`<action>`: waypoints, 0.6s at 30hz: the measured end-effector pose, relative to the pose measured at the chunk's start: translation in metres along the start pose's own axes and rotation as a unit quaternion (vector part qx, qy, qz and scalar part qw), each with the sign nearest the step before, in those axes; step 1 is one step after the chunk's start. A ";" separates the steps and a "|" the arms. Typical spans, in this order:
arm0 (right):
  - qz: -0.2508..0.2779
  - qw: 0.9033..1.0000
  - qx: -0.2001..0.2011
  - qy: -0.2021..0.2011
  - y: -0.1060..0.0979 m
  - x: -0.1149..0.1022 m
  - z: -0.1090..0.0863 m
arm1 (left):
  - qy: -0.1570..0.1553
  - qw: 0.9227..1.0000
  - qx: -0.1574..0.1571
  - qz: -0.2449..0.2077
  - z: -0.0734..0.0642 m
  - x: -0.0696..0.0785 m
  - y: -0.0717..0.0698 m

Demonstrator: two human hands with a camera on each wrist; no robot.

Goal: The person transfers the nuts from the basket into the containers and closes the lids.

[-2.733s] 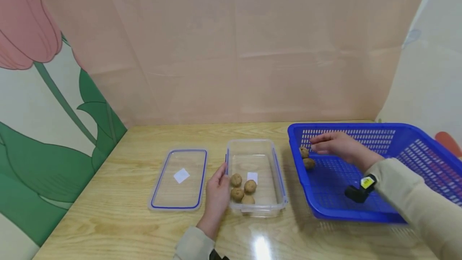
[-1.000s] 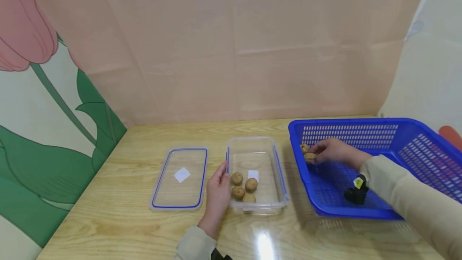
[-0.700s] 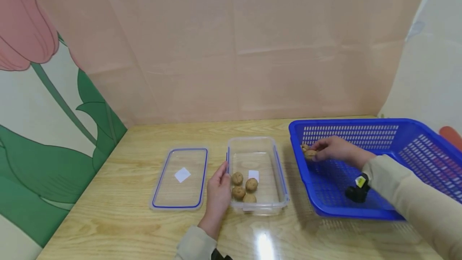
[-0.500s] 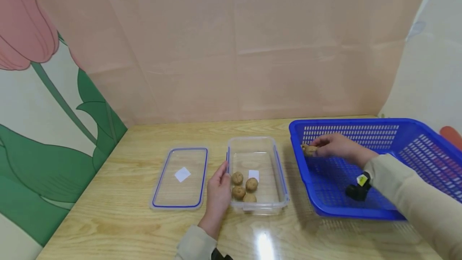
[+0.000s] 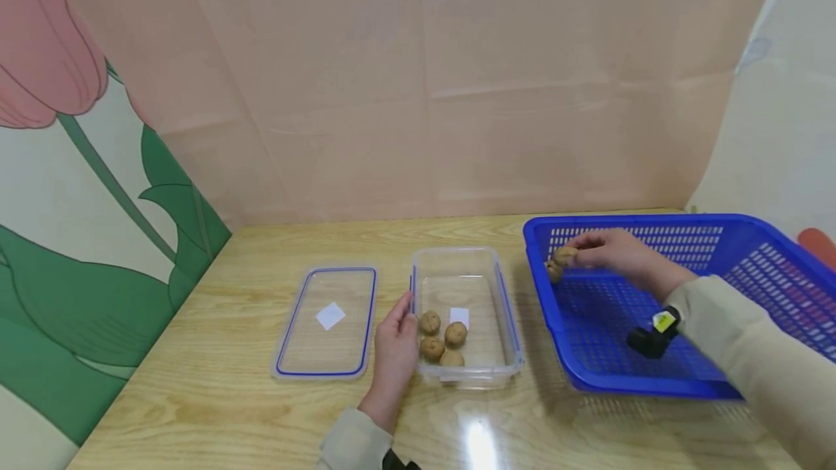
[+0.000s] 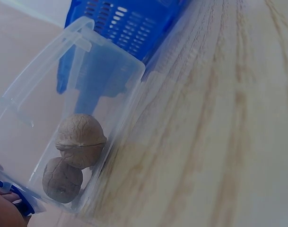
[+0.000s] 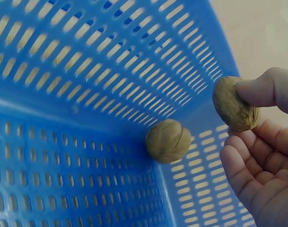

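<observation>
My right hand point(image 5: 617, 256) pinches a walnut point(image 7: 231, 104) between thumb and fingers, above the floor of the blue basket point(image 5: 653, 385). A second walnut point(image 7: 168, 141) lies below it, in the basket's left corner. On the table, several walnuts point(image 5: 455, 334) sit at the near left of a clear plastic box point(image 5: 499, 310) that has no lid on. My left hand point(image 5: 395, 347) rests against the box's left wall with its fingers pointing forward. In the left wrist view, two walnuts point(image 6: 81, 132) show through the box wall, and only a bit of that hand appears at the lower left.
A clear lid point(image 5: 324, 354) with a blue seal and a white label lies flat on the wooden table point(image 5: 215, 354), left of the box. A pinkish sheet point(image 5: 424, 93) hangs behind the table. Basket and box stand a narrow gap apart.
My right hand came down into the basket, took hold of a walnut and has raised it off the other one. The left hand and the box have stayed in place.
</observation>
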State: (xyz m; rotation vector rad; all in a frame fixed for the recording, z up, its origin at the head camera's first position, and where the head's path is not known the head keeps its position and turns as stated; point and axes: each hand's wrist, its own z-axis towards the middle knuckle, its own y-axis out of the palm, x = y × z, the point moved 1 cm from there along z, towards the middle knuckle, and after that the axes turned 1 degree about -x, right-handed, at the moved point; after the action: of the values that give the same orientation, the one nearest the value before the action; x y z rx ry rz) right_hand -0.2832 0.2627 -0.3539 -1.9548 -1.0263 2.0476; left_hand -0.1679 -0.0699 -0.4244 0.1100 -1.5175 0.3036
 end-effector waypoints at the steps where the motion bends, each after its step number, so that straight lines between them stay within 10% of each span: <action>1: 0.002 1.000 0.004 -0.001 0.000 -0.001 0.000 | 0.000 1.000 0.000 0.000 0.000 0.000 0.000; 18: 0.110 0.992 0.033 -0.053 0.008 -0.028 0.004 | -0.007 1.000 -0.005 -0.007 0.000 0.000 0.000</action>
State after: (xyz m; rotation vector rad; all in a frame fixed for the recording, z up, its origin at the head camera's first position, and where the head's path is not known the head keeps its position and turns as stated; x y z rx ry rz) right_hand -0.2797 0.2406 -0.3355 -2.0260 -0.7811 2.2891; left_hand -0.1679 -0.0702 -0.4242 0.1140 -1.5318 0.2847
